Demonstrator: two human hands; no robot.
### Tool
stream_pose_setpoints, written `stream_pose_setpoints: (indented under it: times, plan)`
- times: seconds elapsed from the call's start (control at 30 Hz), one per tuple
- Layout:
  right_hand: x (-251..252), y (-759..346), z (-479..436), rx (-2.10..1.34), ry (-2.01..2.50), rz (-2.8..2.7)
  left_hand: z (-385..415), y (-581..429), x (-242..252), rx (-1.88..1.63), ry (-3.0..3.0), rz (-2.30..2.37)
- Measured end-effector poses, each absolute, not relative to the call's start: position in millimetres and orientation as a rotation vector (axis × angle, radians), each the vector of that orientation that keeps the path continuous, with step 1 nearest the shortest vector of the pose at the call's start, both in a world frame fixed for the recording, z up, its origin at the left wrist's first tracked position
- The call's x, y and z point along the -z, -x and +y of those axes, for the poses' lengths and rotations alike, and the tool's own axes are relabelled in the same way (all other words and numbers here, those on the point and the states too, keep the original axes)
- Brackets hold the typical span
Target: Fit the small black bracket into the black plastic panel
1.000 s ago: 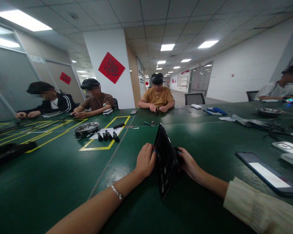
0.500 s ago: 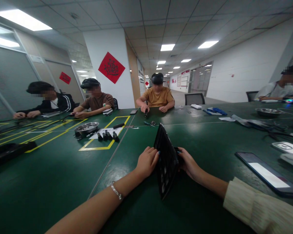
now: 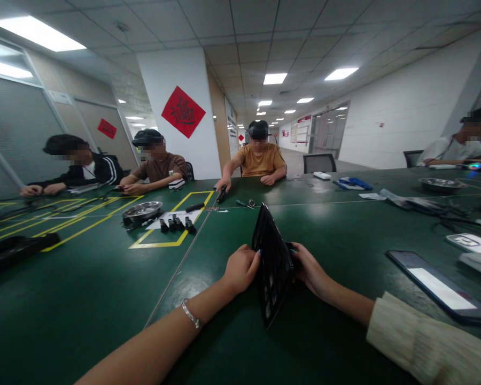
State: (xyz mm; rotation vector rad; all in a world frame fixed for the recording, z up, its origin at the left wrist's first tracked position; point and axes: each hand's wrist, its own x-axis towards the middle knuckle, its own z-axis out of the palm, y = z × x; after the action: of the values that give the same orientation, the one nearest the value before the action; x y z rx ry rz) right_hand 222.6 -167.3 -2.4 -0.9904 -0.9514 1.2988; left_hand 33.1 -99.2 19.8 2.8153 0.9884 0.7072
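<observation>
- Two bare hands hold one black panel [image 3: 271, 267] on edge at lower centre of the frame, above the green table [image 3: 104, 289]; the left hand [image 3: 240, 269] is pressed to its left face, fingers curled against it, and the right hand [image 3: 309, 267] grips it from the right, fingers partly hidden behind the panel.
- A silver bracelet [image 3: 190, 314] circles the left wrist; a cream knitted sleeve [image 3: 417, 342] covers the right forearm at lower right, cut off by the frame edge.
- Four other people sit round the table: two at upper left, one in a mustard shirt [image 3: 260, 161] at centre, and one at far right, partly cut off.
- The person at centre stretches one hand [image 3: 223, 185] across the table onto a small dark object, too small to identify.
- Two round metal bowls are in view: one [image 3: 142, 209] at centre left beside a row of about five small black parts [image 3: 177, 223] inside a yellow taped rectangle [image 3: 160, 243], the other [image 3: 441, 183] at far right; the contents of both are hidden by their rims.
- One dark phone [image 3: 439, 286] lies flat at right, its screen reflecting a ceiling light.
- Two red diamond signs [image 3: 183, 112] hang on the walls at upper left; the smaller one is blurred.
</observation>
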Motion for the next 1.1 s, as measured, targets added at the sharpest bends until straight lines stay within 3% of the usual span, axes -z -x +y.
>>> stream_pose_setpoints:
  times: [1.1]
  plan:
    - [4.5, -224.5, -165.1, -1.316, 0.973, -0.966, -103.5, -33.9, -23.2, -0.791, -2.754, 1.106]
